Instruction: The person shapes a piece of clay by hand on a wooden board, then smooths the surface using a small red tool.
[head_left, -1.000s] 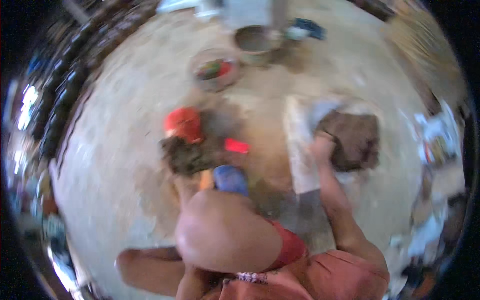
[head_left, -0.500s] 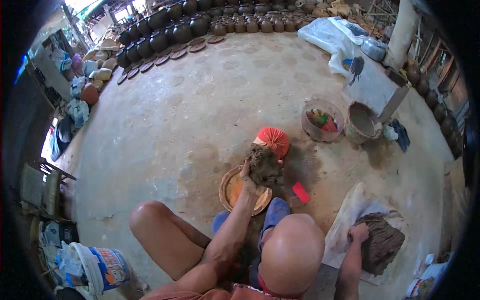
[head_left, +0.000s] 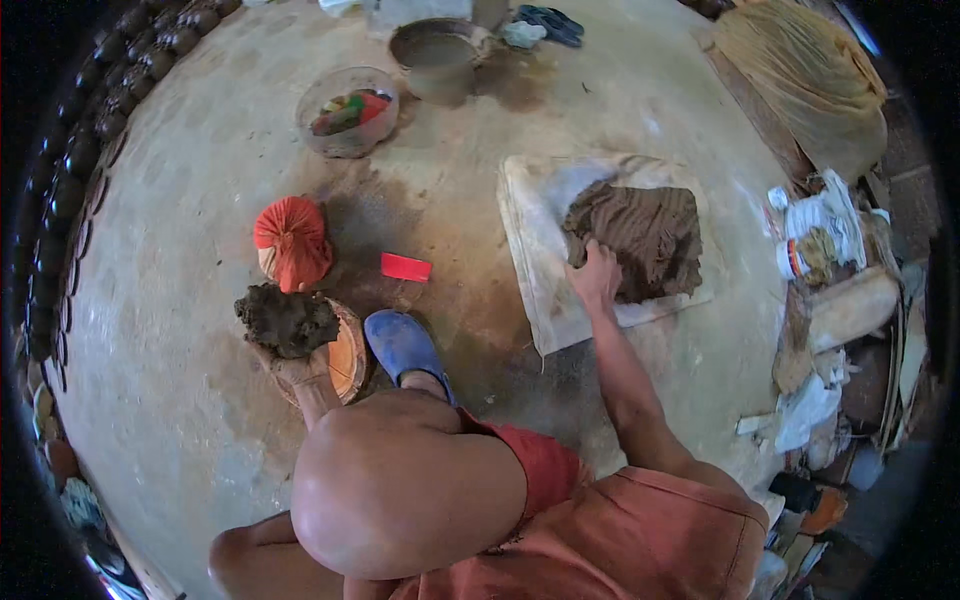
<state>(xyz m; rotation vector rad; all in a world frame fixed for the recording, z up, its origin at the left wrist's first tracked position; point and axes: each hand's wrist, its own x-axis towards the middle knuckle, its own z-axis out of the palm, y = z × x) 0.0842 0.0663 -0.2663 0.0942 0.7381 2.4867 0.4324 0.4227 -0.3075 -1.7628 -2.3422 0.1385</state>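
My left hand is closed around the underside of a dark, wet, ragged lump of clay, held above a round wooden board. My right hand reaches out to the right. Its fingers dig in at the near left edge of a big ridged block of brown clay; the fingertips are partly hidden in the clay. Under that block lies a folded whitish sack. Just beyond the lump sits a red-and-cream cloth-wrapped bundle, tied at its top.
A flat red piece lies on the floor beside my blue clog. Farther off stand a clear tub with colourful contents and a bucket. Dark pots line the left; bags and scraps crowd the right.
The view has swung to the right, bringing the clay block near the middle. My left hand keeps the clay lump by the board; my right hand stays at the block's edge.
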